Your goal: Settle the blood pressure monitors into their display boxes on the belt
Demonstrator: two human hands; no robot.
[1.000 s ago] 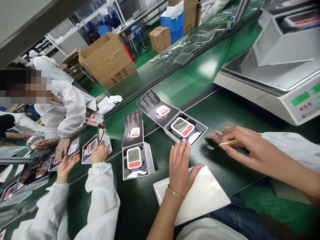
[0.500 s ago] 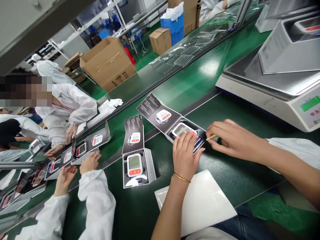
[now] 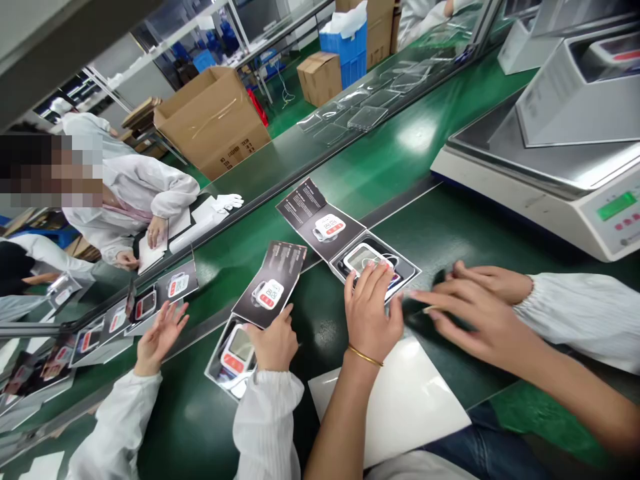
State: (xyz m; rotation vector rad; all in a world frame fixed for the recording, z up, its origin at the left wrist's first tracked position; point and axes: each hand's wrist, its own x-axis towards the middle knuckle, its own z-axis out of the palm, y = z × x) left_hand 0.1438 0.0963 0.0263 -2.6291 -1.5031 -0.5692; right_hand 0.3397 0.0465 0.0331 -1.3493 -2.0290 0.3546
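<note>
Spread fingers of the left hand lie flat on a white blood pressure monitor without closing on it, in an open black box tray on a green workbench. Light, glossy plastic, it is best taken by the edges. Just beside, the right hand reaches out, fingers extended; whether they pinch a slim tool cannot be told.

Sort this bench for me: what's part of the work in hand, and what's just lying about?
In use:
left hand on a blood pressure monitor in its open black box
right hand at a slim gold stick

Lying about:
white sheet
bench scale
cardboard carton
clear plastic trays
</note>
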